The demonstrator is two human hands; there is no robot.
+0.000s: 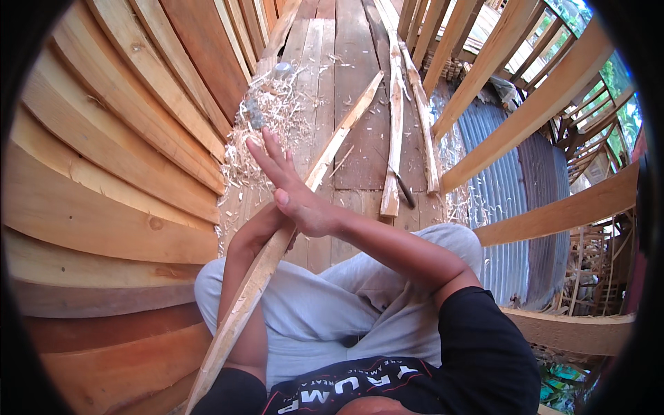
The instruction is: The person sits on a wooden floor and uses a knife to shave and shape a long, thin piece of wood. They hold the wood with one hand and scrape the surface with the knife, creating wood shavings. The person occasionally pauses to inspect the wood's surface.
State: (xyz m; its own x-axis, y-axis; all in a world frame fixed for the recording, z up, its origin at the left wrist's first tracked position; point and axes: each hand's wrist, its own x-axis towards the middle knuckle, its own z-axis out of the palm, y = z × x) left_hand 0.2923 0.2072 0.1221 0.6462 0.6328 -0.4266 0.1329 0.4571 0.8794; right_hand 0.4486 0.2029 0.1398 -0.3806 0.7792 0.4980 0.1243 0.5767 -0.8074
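A long, roughly shaved wooden stick (242, 304) runs slantwise from beside my left upper arm up and away over the floor. My left hand (264, 223) is beneath it at about mid-length, its fingers curled round the wood and partly hidden. Across the top lies my right hand (308, 207), fingers stretched out and spread toward the upper left, not wrapped round the stick. My right forearm crosses over from the right. A knife with a dark handle (406, 192) rests against another peeled stick (395, 138), out of reach of both hands' grip.
Curly wood shavings (277, 104) heap along the plank wall (138, 117) at left, with a clear plastic-looking object (254, 112) among them. A third stick (423, 131) lies farther right. Slatted railing (526, 111) and corrugated metal sheets (494, 180) border the right side. My crossed legs are below.
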